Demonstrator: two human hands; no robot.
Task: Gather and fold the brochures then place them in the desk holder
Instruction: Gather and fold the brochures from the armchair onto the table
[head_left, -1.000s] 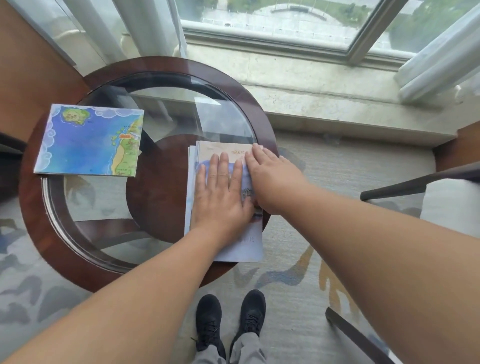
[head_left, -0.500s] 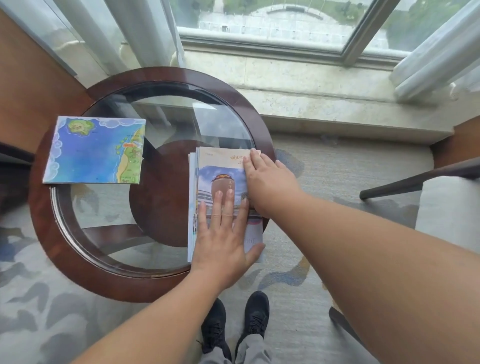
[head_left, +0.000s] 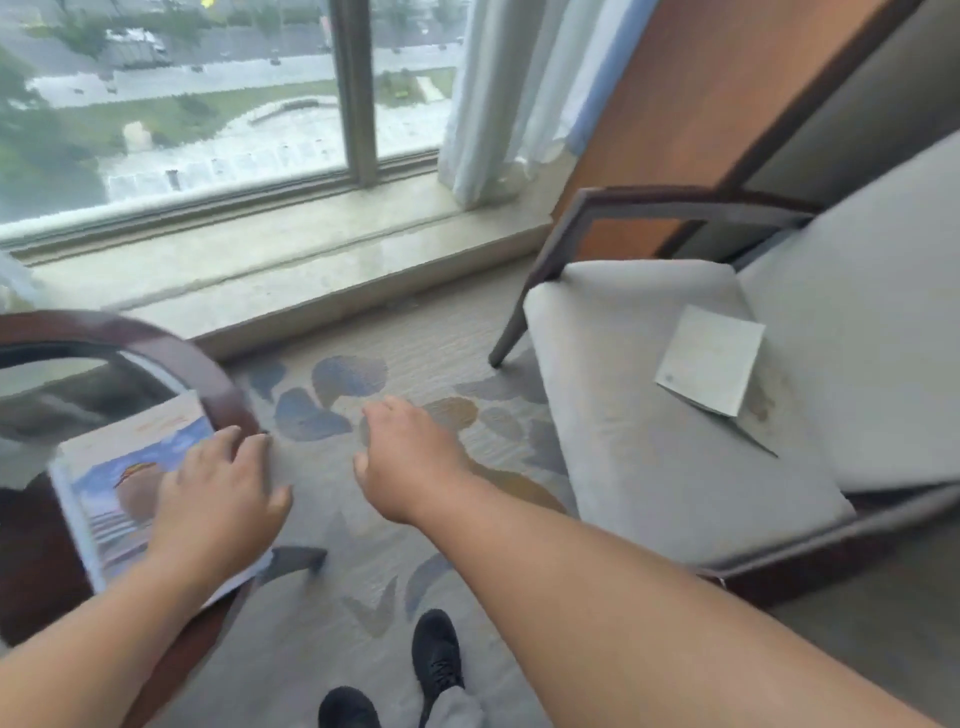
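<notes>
A folded brochure stack with a blue-sky picture lies on the right edge of the round glass table. My left hand rests flat on it with straight fingers. My right hand hovers over the carpet to the right of the table, fingers relaxed and holding nothing. A pale folded brochure lies on the seat of the grey armchair at the right. No desk holder is in view.
A stone window sill and a window run along the back, with white curtains at the right. Patterned carpet spreads between table and chair. My black shoes stand at the bottom.
The view has swung right, bringing the armchair in and taking the map brochure out. My right hand has lifted off the stack and moved right over the carpet. My left hand stays on the stack.
</notes>
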